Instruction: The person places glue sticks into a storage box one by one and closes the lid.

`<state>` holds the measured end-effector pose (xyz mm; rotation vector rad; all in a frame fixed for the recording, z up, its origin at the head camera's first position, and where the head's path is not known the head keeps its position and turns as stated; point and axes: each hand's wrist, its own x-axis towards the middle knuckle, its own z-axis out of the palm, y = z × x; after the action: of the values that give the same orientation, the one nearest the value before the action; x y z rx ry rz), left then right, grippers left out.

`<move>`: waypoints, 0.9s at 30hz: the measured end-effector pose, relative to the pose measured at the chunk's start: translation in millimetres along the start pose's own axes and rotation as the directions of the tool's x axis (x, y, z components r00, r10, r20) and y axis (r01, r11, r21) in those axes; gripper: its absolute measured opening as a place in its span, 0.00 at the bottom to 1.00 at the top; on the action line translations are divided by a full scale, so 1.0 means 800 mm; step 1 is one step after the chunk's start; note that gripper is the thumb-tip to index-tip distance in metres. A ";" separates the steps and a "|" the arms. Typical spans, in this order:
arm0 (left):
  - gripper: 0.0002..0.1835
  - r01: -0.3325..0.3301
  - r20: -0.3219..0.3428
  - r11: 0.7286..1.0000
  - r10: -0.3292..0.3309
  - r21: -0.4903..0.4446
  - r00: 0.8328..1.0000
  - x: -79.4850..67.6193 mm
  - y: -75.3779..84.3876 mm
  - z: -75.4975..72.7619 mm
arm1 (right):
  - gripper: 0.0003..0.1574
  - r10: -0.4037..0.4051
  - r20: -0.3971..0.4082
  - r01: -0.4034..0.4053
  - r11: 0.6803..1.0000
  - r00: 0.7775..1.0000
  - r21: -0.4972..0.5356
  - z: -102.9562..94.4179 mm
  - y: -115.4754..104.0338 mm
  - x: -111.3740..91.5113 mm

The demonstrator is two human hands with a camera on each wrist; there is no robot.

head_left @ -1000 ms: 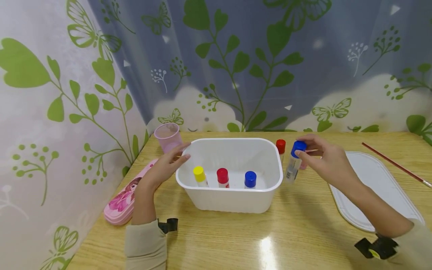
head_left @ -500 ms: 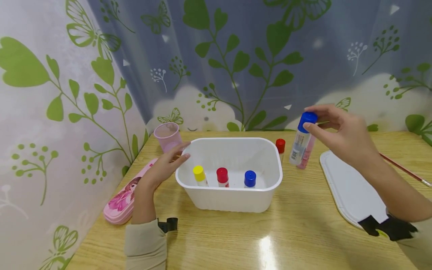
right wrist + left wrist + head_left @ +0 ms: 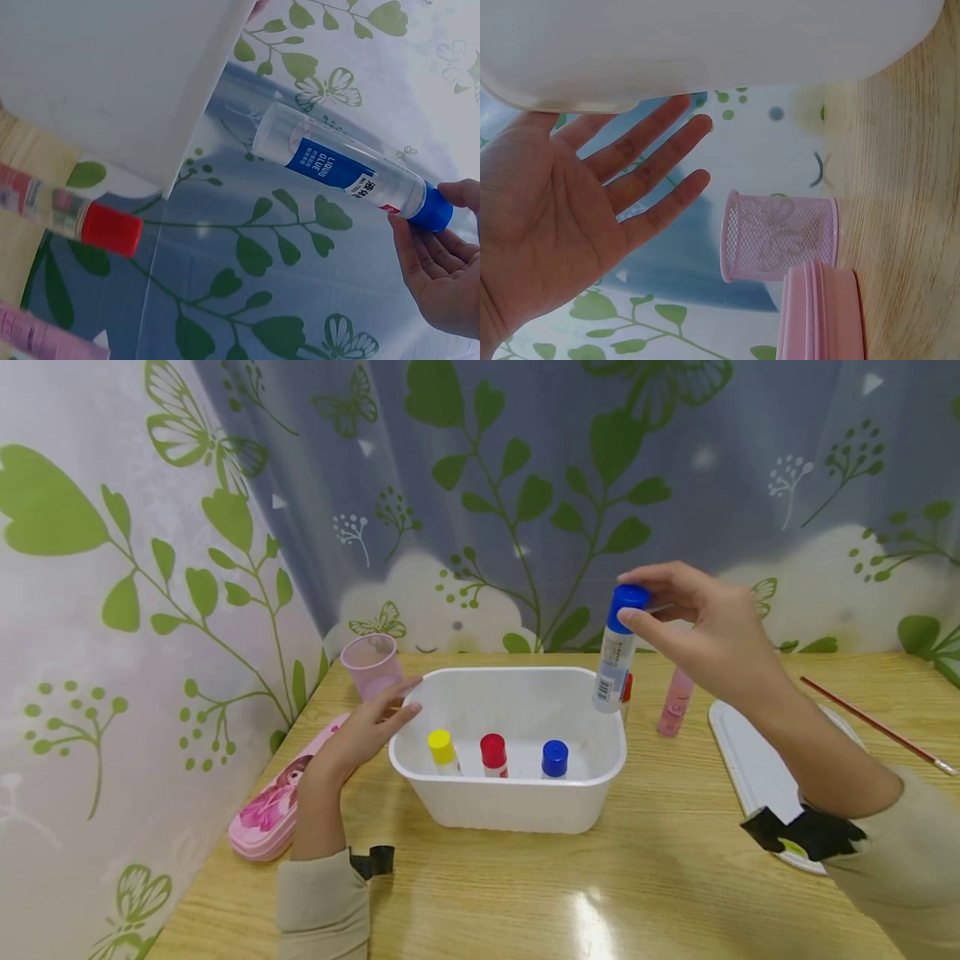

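My right hand [image 3: 708,627] pinches the blue cap of a clear liquid glue bottle [image 3: 614,662], held upright with a slight tilt above the right rim of the white bin [image 3: 510,806]. In the right wrist view the bottle's blue label [image 3: 330,166] reads "LIQUID GLUE". The left hand [image 3: 363,735] rests at the bin's left rim; in the left wrist view its fingers [image 3: 656,176] are straight and spread beside the wall. Inside the bin stand a yellow-capped tube [image 3: 443,752], a red-capped tube [image 3: 494,755] and a blue-capped tube [image 3: 555,759], their lower parts hidden by the front wall.
Right of the bin stand a red-capped bottle [image 3: 75,214], mostly hidden in the head view, and a pink bottle [image 3: 676,703]. A white tray [image 3: 750,760] and a brush [image 3: 873,722] lie further right. At left are a pink pencil case [image 3: 270,810] and a pink mesh cup [image 3: 372,667].
The right hand has lifted the glue bottle from beside the bin and carried it up, then left to above the rim. The left hand stays at the bin.
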<state>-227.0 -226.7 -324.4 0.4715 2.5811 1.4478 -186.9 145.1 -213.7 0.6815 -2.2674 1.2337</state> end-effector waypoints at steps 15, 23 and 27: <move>0.31 -0.002 0.006 1.000 0.002 -0.003 1.000 0.000 0.000 0.002 | 0.19 -0.038 0.093 0.031 0.997 0.995 0.077 0.062 -0.009 0.023; 0.31 0.000 0.007 1.000 0.000 0.000 1.000 0.000 0.000 0.001 | 0.18 -0.059 0.143 0.042 0.992 0.988 0.119 0.096 -0.013 0.034; 0.31 -0.006 0.005 1.000 0.006 0.003 1.000 0.000 -0.001 0.000 | 0.19 -0.073 0.157 0.054 0.991 0.985 0.123 0.112 -0.012 0.039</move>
<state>-227.5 -226.9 -325.3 0.4827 2.5807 1.4428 -219.1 57.4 -232.3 0.9213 -2.2950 1.3337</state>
